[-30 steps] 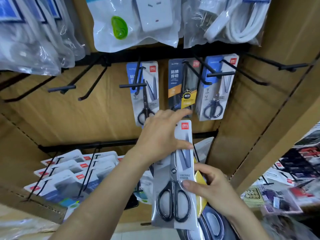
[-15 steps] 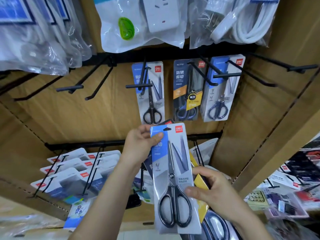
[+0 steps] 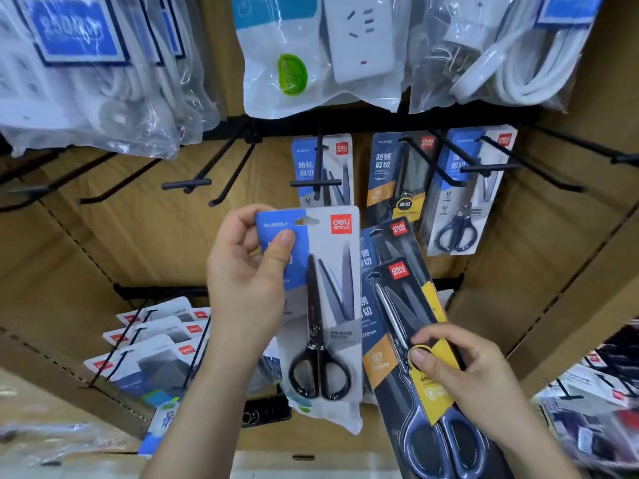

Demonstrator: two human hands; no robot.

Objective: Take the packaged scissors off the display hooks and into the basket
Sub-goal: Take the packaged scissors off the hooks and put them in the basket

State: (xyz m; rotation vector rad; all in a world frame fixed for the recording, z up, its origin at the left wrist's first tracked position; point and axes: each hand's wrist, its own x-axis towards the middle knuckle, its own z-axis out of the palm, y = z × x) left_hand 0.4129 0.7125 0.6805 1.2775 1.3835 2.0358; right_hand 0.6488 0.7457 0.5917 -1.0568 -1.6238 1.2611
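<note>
My left hand [image 3: 247, 271] pinches the blue top corner of a grey-and-blue pack of black-handled scissors [image 3: 325, 305], held free of the hooks. My right hand [image 3: 463, 371] grips a fanned stack of dark packs with blue-handled scissors [image 3: 408, 340], thumb on the yellow label. Three packs still hang on the black hooks behind: a blue-grey one [image 3: 323, 167], a dark one [image 3: 397, 174] and a blue one [image 3: 466, 195]. No basket is in view.
Bagged power strips and white cables [image 3: 328, 53] hang above. Bare black hooks [image 3: 214, 178] jut out at left, more at right [image 3: 587, 153]. Carded items [image 3: 155, 344] hang on lower left hooks. Cardboard-backed shelving surrounds; other goods [image 3: 594, 409] sit lower right.
My left hand has pulled the grey-and-blue pack up and to the left, away from the stack. The dark packs in my right hand are now uncovered and fanned.
</note>
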